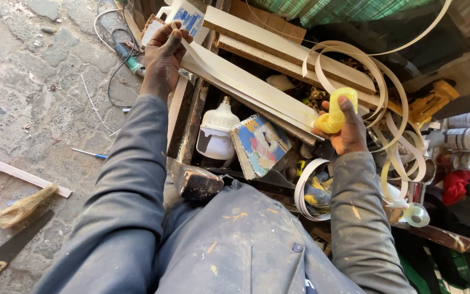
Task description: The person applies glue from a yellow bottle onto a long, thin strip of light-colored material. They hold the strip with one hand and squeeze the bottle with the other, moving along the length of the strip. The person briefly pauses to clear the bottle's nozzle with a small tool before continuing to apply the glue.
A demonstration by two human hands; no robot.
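Crate [189, 117]: open wooden box on the stone floor [39, 81], crammed with boards, a white bulb [217, 133] and a spiral notebook [260, 142].
Edge strip [246, 87]: long pale band, its long axis running diagonally from upper left down to lower right, spanning between both hands above the crate.
Loose coils [393, 109]: more pale banding looped to the right of the strip.
Left hand [164, 54]: grip closed, pinching the strip's upper end; the strip runs away from it toward the right hand.
Right hand [346, 128]: grip closed around a yellow cloth [335, 114], pressed against the strip's lower end.
Saw [6, 253]: lies on the floor, well apart.
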